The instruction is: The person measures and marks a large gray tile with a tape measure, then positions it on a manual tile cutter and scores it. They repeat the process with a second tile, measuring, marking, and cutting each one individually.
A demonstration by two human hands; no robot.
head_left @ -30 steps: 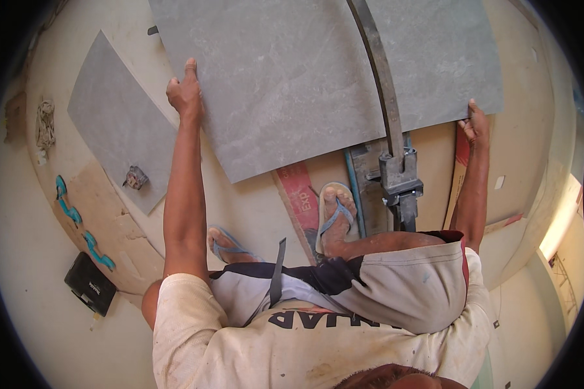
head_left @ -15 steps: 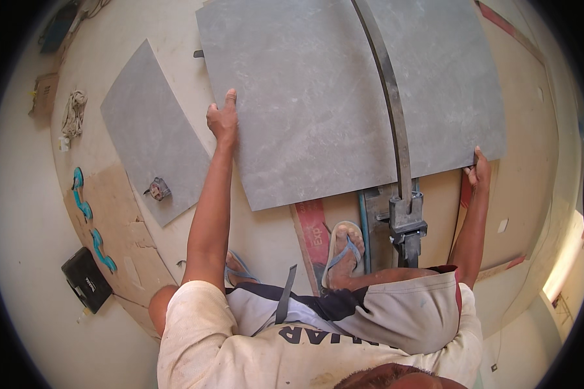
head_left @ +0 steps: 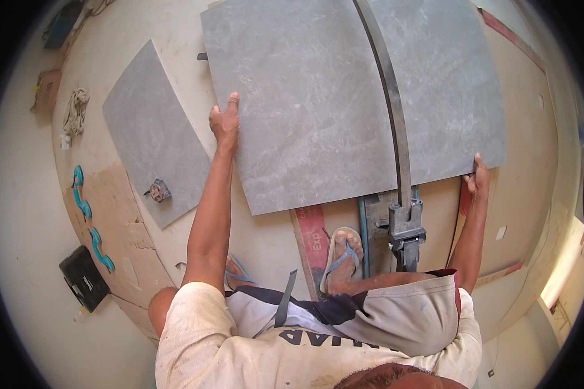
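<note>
A large grey tile (head_left: pixel 305 104) lies beneath the long metal rail (head_left: pixel 389 104) of a manual tile cutter, whose grey carriage (head_left: pixel 405 223) sits beyond the tile's near edge. My left hand (head_left: pixel 224 120) grips the tile's left edge, thumb pointing forward along it. My right hand (head_left: pixel 477 175) is closed on the near edge at the right, its fingers partly hidden by the tile. A narrower grey tile (head_left: pixel 146 117) lies to the left, with a small tape measure (head_left: pixel 159 189) on it.
Two teal suction lifters (head_left: pixel 82 198) lie on cardboard (head_left: pixel 113 220) at the left, near a black case (head_left: pixel 84 279). A cloth bundle (head_left: pixel 76 113) and a carton (head_left: pixel 45 91) are at the upper left. My sandalled feet (head_left: pixel 340 259) are below the tile, beside red-printed cardboard (head_left: pixel 308 227).
In the view, both hands and the large tile appear lower than a second ago, the left hand also further right, as do the surroundings on the left. Both hands keep their hold.
</note>
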